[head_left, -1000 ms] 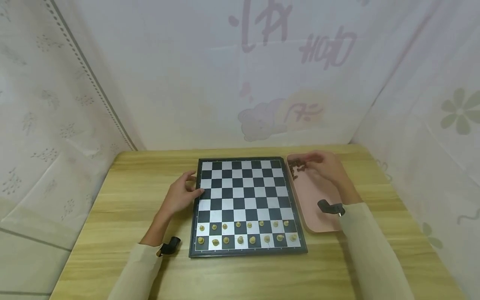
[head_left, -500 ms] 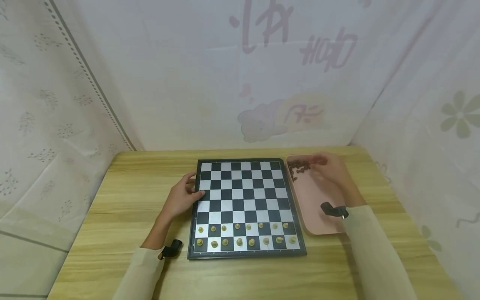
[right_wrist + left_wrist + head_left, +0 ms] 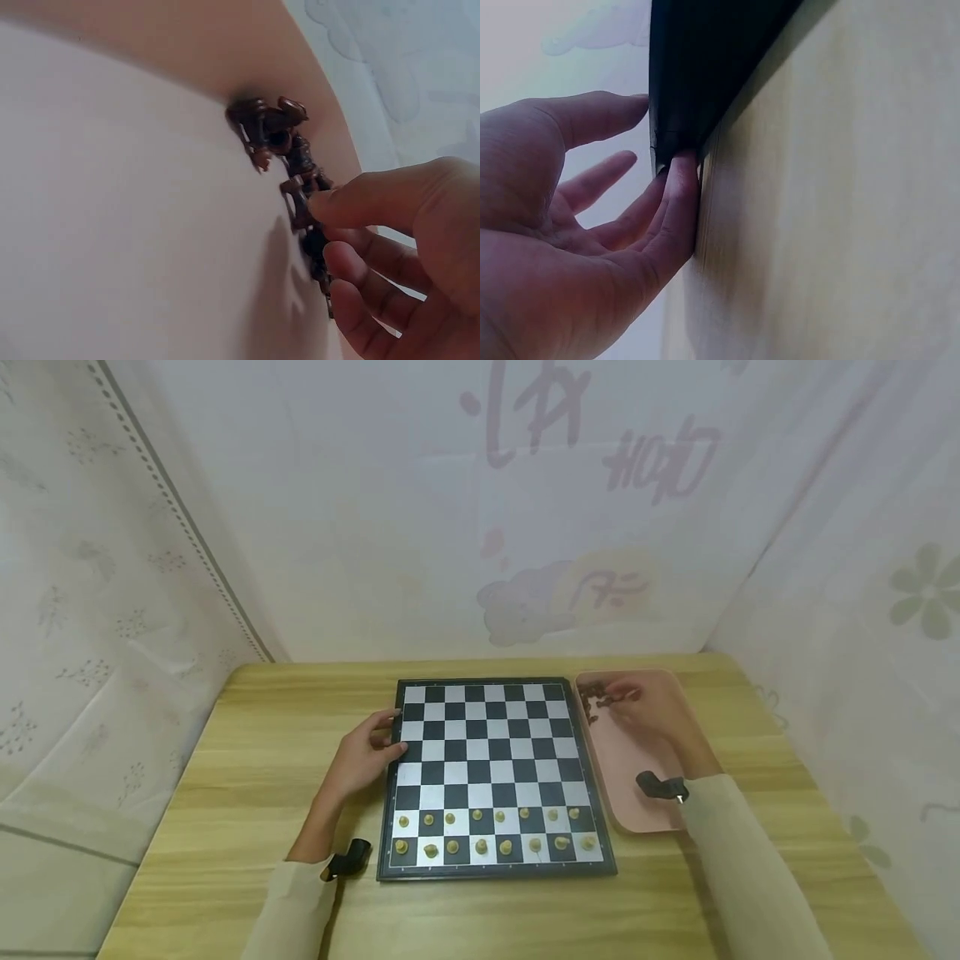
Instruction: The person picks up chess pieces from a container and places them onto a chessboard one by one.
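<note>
A black-and-white chessboard [image 3: 487, 747] lies flat on the table. Light chess pieces [image 3: 481, 845] stand in its two nearest rows. My left hand [image 3: 362, 752] grips the board's left edge. In the left wrist view the thumb touches the upper side of the black board edge [image 3: 697, 67], while fingers press against its lower side. My right hand [image 3: 656, 706] is inside the pink tray [image 3: 648, 806], at a cluster of dark brown chess pieces [image 3: 262, 124]. Its thumb overlaps one piece, and the other fingers are bent. Whether a piece is pinched there cannot be made out.
The tray stands right against the chessboard's right side. Both rest on a wood-grain table [image 3: 480, 918]. Patterned cloth [image 3: 375, 527] hangs behind the table and on both sides.
My right hand shifted slightly right and away from the dark pieces, then came back left to them. My left hand stays at the board's edge. The light pieces have not moved.
</note>
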Demonstrator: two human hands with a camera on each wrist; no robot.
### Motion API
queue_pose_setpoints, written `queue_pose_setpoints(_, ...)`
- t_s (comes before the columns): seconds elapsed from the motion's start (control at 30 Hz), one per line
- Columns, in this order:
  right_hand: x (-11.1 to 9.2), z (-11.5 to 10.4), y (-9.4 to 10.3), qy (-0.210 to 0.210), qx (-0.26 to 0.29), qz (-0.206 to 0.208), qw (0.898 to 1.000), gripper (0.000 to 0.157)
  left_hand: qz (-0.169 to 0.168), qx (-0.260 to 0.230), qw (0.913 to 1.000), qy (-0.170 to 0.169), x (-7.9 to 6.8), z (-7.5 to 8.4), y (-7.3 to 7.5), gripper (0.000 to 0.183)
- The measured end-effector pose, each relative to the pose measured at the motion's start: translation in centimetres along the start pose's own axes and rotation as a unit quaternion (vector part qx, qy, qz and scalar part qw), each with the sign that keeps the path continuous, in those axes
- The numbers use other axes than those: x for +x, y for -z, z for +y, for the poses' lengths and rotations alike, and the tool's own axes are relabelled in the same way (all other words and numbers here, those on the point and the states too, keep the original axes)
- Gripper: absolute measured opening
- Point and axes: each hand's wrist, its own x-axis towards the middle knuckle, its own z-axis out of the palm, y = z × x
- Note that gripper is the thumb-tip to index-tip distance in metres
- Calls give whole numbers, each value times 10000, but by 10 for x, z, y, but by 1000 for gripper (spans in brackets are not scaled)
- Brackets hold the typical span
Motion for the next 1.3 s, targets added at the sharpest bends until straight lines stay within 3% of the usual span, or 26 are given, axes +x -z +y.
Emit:
queue_pose_setpoints(0.17,3,-2,-5,165,-437,102,9989,26,-88,-68,9999,-27,2,1,1,61)
queue_pose_setpoints(0.33,1,-1,-16,272,-389,94,9988,25,-93,-68,9999,45,1,-1,3,61)
queue_pose_setpoints(0.5,-4,-1,-26,-308,345,-289,9985,19,-145,15,9998,115,1,0,3,60)
queue_pose_setpoints(0.67,-9,-3,-30,-804,578,-153,9950,17,-149,-7,9998,162,0,-2,5,59)
queue_pose_setpoints(0.93,-12,-1,-32,-916,869,23,9920,13,-160,11,9997,180,-2,-4,6,59)
queue_pose_setpoints(1.3,-12,0,-29,-1135,859,68,9898,13,-89,58,9997,218,0,-5,5,58)
